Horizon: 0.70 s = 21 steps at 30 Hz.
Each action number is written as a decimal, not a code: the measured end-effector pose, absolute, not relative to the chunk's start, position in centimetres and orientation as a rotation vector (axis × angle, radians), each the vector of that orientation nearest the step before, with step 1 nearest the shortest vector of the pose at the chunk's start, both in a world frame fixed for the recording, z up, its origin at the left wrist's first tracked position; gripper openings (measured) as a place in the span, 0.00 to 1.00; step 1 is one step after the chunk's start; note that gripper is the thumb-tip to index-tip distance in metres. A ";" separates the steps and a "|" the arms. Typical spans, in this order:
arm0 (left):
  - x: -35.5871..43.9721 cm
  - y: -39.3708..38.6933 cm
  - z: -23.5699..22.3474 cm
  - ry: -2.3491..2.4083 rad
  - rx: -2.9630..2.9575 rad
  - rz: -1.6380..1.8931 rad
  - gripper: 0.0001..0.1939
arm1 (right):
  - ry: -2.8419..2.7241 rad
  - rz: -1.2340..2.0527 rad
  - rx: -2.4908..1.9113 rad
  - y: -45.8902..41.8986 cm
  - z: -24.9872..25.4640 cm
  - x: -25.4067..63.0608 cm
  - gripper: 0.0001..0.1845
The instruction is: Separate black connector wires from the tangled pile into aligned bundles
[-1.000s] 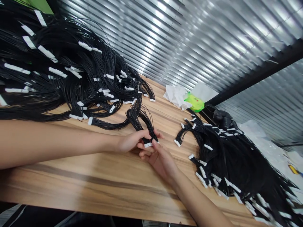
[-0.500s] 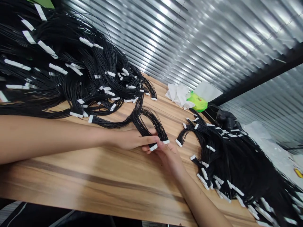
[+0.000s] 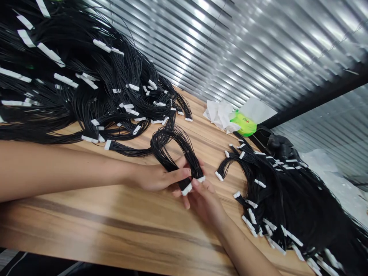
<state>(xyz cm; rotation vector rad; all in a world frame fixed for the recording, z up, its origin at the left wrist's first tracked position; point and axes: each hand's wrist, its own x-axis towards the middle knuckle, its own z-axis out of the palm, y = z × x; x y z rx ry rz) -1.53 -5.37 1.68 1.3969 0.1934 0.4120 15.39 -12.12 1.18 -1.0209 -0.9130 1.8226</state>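
Note:
A black wire harness [image 3: 188,147] arches up in a loop over the table between my hands. Two of its white connectors hang side by side at the near end. My left hand [image 3: 161,177] grips the wires just above the nearer white connector [image 3: 186,189], thumb on top. From the right, my right hand [image 3: 205,197] pinches the harness by the other white connector [image 3: 201,179], its thumb pressed at the edge. Another branch of wires runs left along the wood to a white connector [image 3: 107,145] beyond my left forearm.
A large heap of black harnesses [image 3: 115,76] with white connectors covers the back left. A second pile [image 3: 304,203] spreads over the right side. Behind it sit a green tissue pack [image 3: 244,123] and crumpled white tissue [image 3: 220,115]. A corrugated metal wall [image 3: 230,50] borders the wooden table [image 3: 129,226].
Both hands have moved slightly nearer to me with the harness, and its loop has opened wider. The nearer connector now points further down. The view has shifted a little.

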 end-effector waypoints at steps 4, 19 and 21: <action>-1.3 -4.6 1.5 0.364 1.564 0.554 0.25 | -0.982 1.726 -1.062 -11.8 1.1 16.0 0.16; -1.3 -4.2 0.8 0.387 1.661 0.769 0.12 | -1.207 1.727 -1.064 -10.9 0.5 16.9 0.19; -1.2 -4.0 0.5 0.397 1.658 0.741 0.14 | -1.269 1.643 -1.117 -11.0 0.6 16.8 0.18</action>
